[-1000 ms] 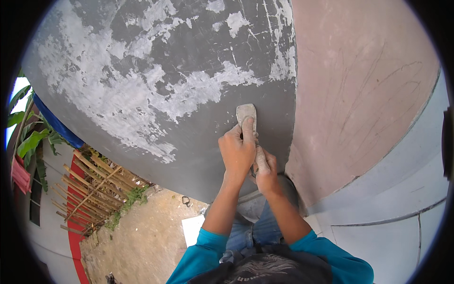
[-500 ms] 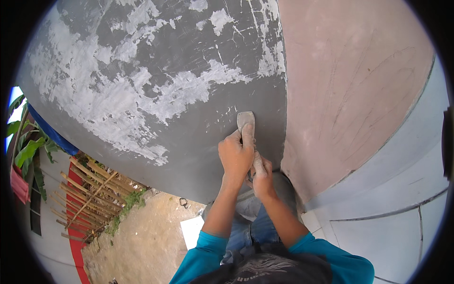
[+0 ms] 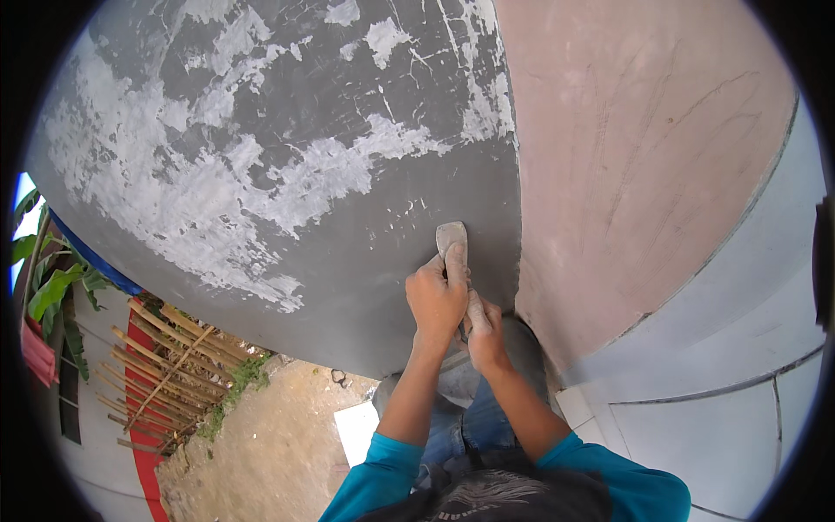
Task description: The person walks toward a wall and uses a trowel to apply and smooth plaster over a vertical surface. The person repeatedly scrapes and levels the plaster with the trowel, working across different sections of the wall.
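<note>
A putty knife (image 3: 450, 235) with a pale, smeared blade lies against the dark grey wall (image 3: 365, 252), its blade pointing up and away from me. My left hand (image 3: 437, 297) is closed round it, one whitish, dusty finger stretched along the blade. Just below and to the right, my right hand (image 3: 487, 337) is closed on the lower end of the same tool, a dark bit of which shows between the hands. Most of the handle is hidden by my fingers. A few small white flecks mark the wall left of the blade.
Ragged white patches (image 3: 165, 191) cover the wall's upper left. A pinkish wall (image 3: 635, 157) meets it at a corner on the right, above pale panels (image 3: 696, 418). Lower left are a bamboo fence (image 3: 174, 370), a dirt floor (image 3: 261, 435) and a white board (image 3: 357, 432).
Both hands and the putty knife have come slightly lower, toward me, the blade still at the grey wall. The view has shifted a little; both hands keep their hold.
</note>
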The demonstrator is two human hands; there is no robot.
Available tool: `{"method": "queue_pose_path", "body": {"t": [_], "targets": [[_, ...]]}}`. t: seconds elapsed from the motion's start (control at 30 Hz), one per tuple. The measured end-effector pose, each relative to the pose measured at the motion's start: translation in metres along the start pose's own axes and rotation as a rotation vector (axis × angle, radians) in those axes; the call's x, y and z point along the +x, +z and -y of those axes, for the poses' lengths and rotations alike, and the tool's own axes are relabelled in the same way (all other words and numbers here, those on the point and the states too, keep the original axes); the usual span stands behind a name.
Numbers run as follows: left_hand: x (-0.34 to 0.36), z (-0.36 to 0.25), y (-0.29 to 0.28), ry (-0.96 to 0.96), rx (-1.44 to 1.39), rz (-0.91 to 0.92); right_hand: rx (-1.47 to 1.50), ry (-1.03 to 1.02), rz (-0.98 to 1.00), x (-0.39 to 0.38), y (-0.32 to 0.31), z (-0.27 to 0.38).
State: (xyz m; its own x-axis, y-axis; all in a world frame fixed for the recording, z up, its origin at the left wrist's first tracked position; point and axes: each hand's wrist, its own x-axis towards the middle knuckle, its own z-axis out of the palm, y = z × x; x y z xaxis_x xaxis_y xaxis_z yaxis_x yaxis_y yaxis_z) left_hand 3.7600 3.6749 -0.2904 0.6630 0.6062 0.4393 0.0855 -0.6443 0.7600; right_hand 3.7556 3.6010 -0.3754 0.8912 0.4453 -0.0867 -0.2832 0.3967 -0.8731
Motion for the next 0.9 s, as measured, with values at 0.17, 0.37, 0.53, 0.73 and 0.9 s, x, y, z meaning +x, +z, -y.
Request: {"method": "queue_pose_path", "body": {"t": [0.17, 0.37, 0.53, 0.73, 0.9], "targets": [[0.028, -0.007, 0.005, 0.054, -0.051, -0.035, 0.094, -0.217, 0.107, 0.031, -0.001, 0.017], [0.010, -0.006, 0.006, 0.021, -0.037, -0.013, 0.054, -0.169, 0.080, 0.013, -0.007, 0.008], [0.001, 0.007, 0.012, -0.012, 0.000, 0.015, -0.009, -0.223, 0.059, 0.011, -0.011, -0.011], [0.012, 0.013, 0.019, -0.012, -0.015, 0.012, -0.003, -0.246, 0.085, 0.022, -0.019, -0.005], [-0.006, 0.013, 0.015, 0.019, -0.060, -0.021, -0.077, -0.088, 0.043, 0.005, -0.017, -0.010]]}}
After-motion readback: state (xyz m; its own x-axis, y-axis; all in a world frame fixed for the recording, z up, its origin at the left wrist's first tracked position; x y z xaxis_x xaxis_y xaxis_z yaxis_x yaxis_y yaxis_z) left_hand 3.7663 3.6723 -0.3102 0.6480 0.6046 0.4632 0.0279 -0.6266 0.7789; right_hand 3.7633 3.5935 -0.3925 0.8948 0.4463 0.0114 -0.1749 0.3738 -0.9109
